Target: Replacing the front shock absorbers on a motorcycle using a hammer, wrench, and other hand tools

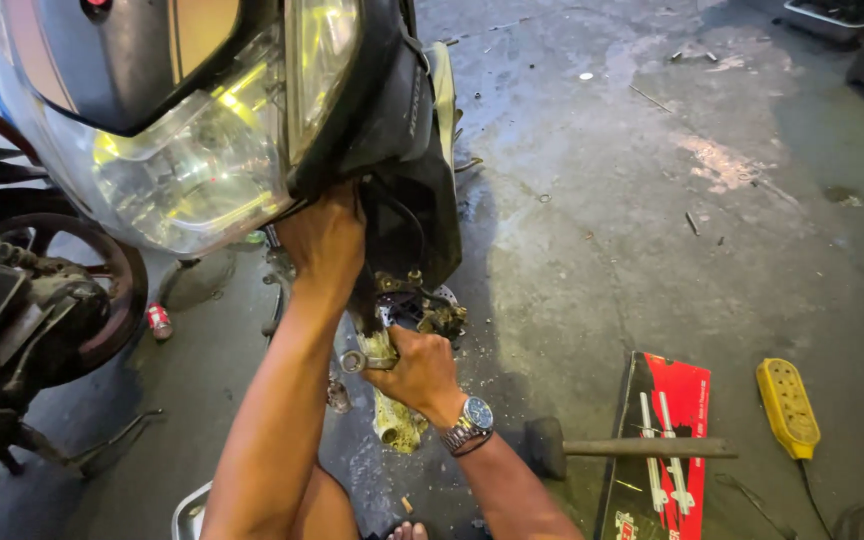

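The left hand [324,240] is clenched in a grip on the black underside of the motorcycle front [407,170] just below the clear headlight [192,170]. Lower down, the right hand [417,370] grips a silver ring spanner [354,361] against the greasy fork leg [392,400], above the wet concrete floor [652,200]

Yellow-tinted headlight [187,165] in black fairing [407,150]; yellow power strip [788,407]; red-and-black card [662,450] with white tool pictures; silver, blue-faced wristwatch [470,424]; grey stained floor [652,200]
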